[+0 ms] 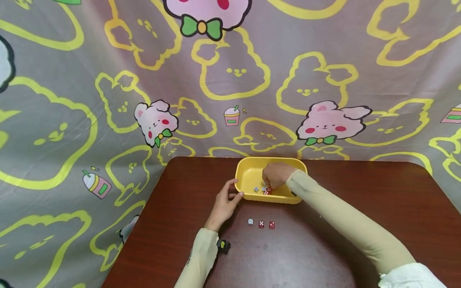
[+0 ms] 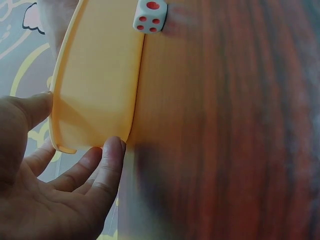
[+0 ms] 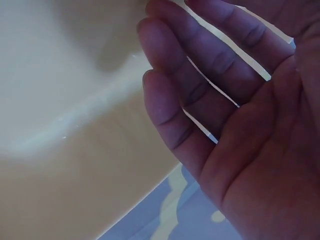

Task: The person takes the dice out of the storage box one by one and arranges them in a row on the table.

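Observation:
My left hand (image 1: 225,204) holds the left end of a yellow plastic tub (image 1: 271,199), thumb and fingers at its rim and end wall; the left wrist view shows the fingertips (image 2: 114,150) against it. Inside the tub my right hand (image 1: 279,175) reaches down beside several small white and red dice. The right wrist view shows its fingers loosely bent and no die in the palm (image 3: 260,145). Some of its fingertips are cut off there, so a pinched die cannot be ruled out. A white die (image 1: 250,221) and two red dice (image 1: 261,224) lie in a row before the tub.
The dark brown wooden table (image 1: 345,228) carries the tub near its far edge. Behind and to the left hangs a grey cloth (image 1: 252,92) with cartoon figures. A black wrist device (image 1: 223,246) sits on the left forearm.

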Tool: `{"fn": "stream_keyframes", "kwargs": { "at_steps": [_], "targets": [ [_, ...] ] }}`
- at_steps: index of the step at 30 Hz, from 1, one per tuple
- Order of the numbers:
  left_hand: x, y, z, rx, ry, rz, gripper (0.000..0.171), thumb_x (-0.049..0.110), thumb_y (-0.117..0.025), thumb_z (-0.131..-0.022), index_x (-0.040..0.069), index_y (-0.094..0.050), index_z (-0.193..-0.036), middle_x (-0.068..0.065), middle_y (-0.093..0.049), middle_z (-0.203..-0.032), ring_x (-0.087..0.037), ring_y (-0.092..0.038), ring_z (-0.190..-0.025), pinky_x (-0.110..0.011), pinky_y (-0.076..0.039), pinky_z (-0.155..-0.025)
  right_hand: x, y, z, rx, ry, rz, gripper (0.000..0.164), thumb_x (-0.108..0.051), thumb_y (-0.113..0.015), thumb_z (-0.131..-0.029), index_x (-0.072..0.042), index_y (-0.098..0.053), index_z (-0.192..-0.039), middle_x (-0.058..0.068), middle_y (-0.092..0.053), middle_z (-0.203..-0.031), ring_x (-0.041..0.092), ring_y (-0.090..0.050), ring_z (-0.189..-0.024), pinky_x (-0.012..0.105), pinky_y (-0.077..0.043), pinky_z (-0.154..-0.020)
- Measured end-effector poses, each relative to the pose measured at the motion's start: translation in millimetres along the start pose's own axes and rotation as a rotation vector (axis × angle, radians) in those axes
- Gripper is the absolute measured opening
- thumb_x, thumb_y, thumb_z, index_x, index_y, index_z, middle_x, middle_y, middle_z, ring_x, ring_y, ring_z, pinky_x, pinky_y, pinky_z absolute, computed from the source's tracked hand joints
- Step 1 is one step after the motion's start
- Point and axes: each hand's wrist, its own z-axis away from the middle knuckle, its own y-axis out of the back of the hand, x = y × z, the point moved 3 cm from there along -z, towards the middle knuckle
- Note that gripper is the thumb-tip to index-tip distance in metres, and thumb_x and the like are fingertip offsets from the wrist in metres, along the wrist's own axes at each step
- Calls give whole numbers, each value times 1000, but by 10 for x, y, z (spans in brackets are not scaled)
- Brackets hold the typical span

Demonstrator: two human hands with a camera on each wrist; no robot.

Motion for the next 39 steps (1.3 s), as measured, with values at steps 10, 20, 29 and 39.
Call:
{"fn": "stream_keyframes", "kwargs": {
  "at_steps": [10, 20, 29, 39],
  "targets": [
    [-1, -4, 4, 4, 3, 9, 48, 20, -65, -94, 16, -46, -137, -14, -62, -119, -27, -68, -97, -35, -55, -83, -22, -30, -7, 28, -1, 14, 27, -5, -71, -67, -23, -55, -56, -9, -49, -58, 10, -42, -56, 24, -31, -48],
    [-23, 4, -22, 12, -16, 6, 48, 20, -65, -93, 15, -47, -137, -14, -63, -118, -25, -69, -95, -32, -55, -82, -10, -30, -26, 21, -1, -10, 30, -3, -71, -70, -22, -53, -55, -8, -46, -56, 10, -41, -54, 24, -30, -47],
    [-23, -5, -5, 13, -12, 21, 48, 19, -65, -93, 14, -47, -137, -17, -63, -117, -26, -68, -94, -36, -55, -83, -5, -43, -28, 8, 6, -7, 32, -3, -71, -69, -23, -50, -55, -10, -45, -56, 8, -40, -53, 23, -30, -47],
    [-29, -12, -9, 8, -15, 13, 48, 20, -65, -93, 15, -47, -137, -16, -63, -117, -26, -69, -94, -34, -55, -82, -1, 4, 10, 3, -8, -19, 23, -3, -71, -71, -23, -62, -63, -8, -59, -68, 11, -50, -63, 24, -38, -54]
  ]
}}
